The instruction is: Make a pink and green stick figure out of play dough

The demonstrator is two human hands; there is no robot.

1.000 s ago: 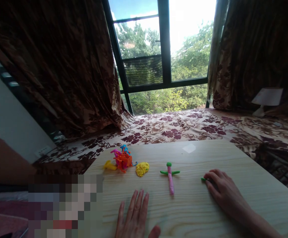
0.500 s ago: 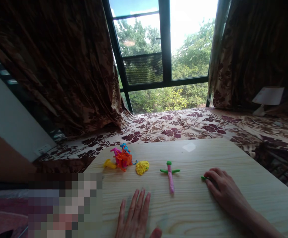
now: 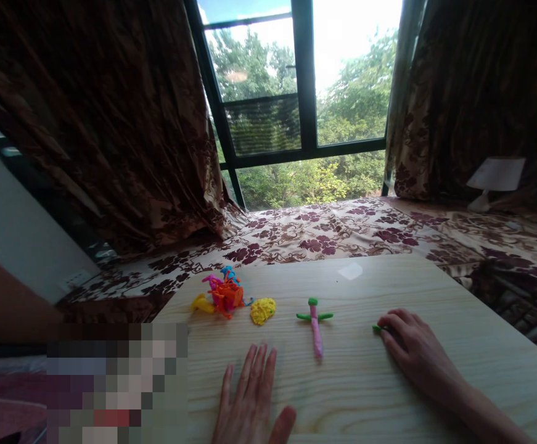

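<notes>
My left hand (image 3: 250, 398) lies palm down near the front of the light wooden table (image 3: 356, 407), its fingers stretched out and nothing in them. On the right, my right hand (image 3: 409, 339) rests on the tabletop with curled fingers closed on a small piece of green modelling clay (image 3: 376, 328); part of it is hidden under the fingertips. Between the hands lies a pink clay stick (image 3: 316, 339) with a green crossbar (image 3: 327, 316) and a green knob (image 3: 313, 301) at its far end. Beyond my left fingertips sits a flattened yellow clay lump (image 3: 263, 311).
A cluster of orange clay pieces (image 3: 229, 297), with pink, blue and yellow ones, stands at the table's far left. A whitish flat patch (image 3: 350, 271) shows near the back edge. Behind are a flowered cloth (image 3: 319, 231), a window and a white lamp (image 3: 497, 174).
The whole view has shifted slightly. A little more of my left thumb shows now. My right hand stays on the green clay, and the other clay pieces keep their places.
</notes>
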